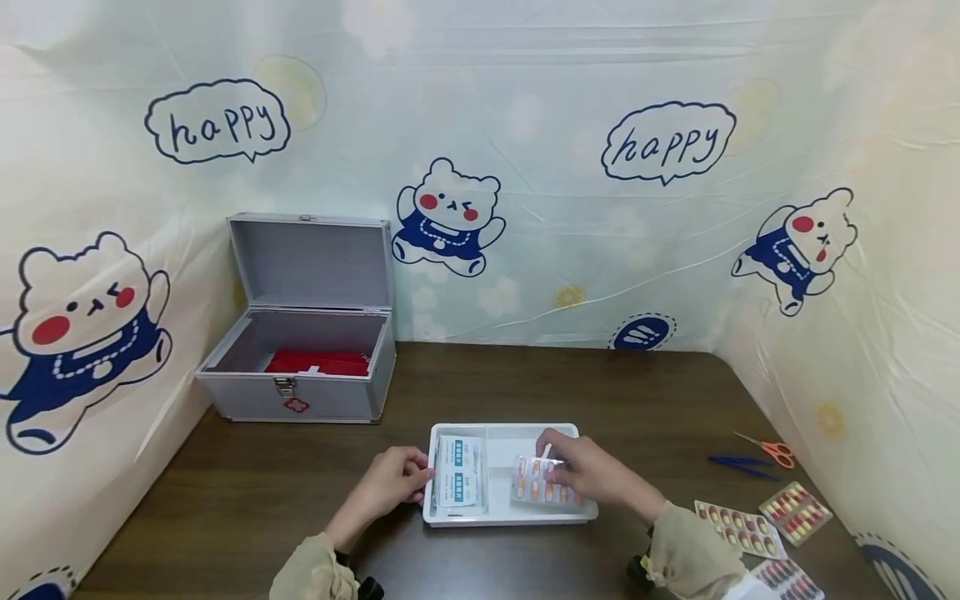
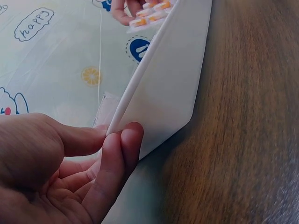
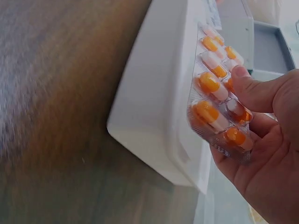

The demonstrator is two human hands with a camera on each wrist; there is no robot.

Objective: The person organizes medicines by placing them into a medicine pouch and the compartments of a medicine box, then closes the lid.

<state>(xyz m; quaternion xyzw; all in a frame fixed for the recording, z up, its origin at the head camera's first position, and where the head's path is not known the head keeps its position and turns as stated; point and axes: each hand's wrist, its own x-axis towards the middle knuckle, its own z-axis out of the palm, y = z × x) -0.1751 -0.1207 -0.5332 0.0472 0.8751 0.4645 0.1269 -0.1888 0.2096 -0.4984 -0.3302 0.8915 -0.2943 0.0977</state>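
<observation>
A white plastic tray (image 1: 510, 522) with a divider stands on the table. My left hand (image 1: 392, 482) pinches its left rim between thumb and fingers, seen close up in the left wrist view on the tray wall (image 2: 173, 79). Over the tray's right compartment, my right hand (image 1: 592, 471) grips a blister pack of orange-and-white capsules (image 3: 212, 86), thumb on the capsule side and fingers behind. Flat packets with white and blue labels (image 1: 459, 471) lie in the left compartment. Whether the blister pack touches the tray floor I cannot tell.
A grey metal case (image 1: 300, 400) with its lid up stands at the back left, a red item (image 1: 318, 362) inside. On the right lie orange-handled scissors (image 1: 780, 453), blue tweezers (image 1: 742, 467) and several capsule blister packs (image 1: 795, 512), some partly behind the right sleeve.
</observation>
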